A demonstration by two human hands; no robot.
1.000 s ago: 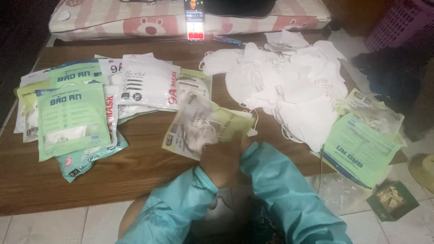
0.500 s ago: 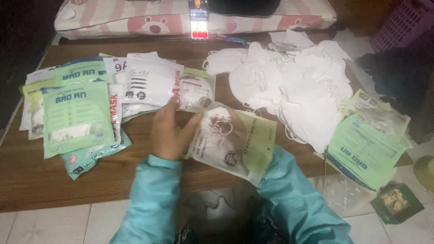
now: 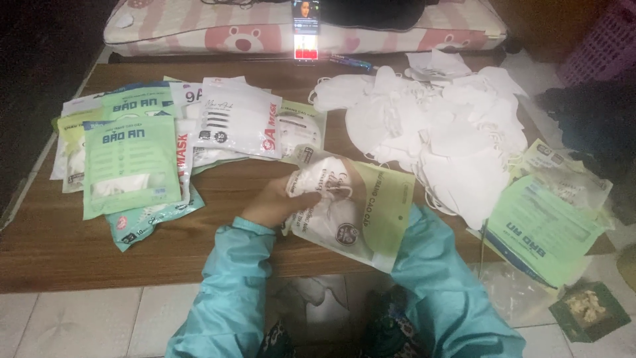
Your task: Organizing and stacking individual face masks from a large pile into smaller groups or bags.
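Left hand [image 3: 278, 202]: fingers curled, clamped on the white mask [image 3: 317, 183] at the mouth of the pouch; teal sleeve runs down to the bottom edge.
Right hand: hidden behind the pouch; only its teal sleeve [image 3: 444, 285] shows, so whether it grips cannot be told.
Pouch [image 3: 368, 212]: clear-fronted packet with a pale green band, tilted, held just above the near edge of the surface [image 3: 59, 245], between the two sleeves.
White mask: partly out of the pouch's upper left corner, touching the left fingers.
Packed stack [image 3: 132, 159]: green and white sealed mask packets, overlapping, on the left part of the surface, well apart from the hands.
Loose pile [image 3: 450, 139]: many unpacked white masks heaped on the right part of the surface, straps tangled, just beyond the pouch.
Empty wrappers [image 3: 543, 225]: flattened green-and-clear packets at the right edge, hanging off the surface.
Phone [image 3: 305, 26]: upright at the far edge, screen lit, leaning by a pink striped cushion [image 3: 212, 30].
Floor [image 3: 66, 325]: pale tiles below the near edge; a small dark green box [image 3: 588, 310] lies at lower right.
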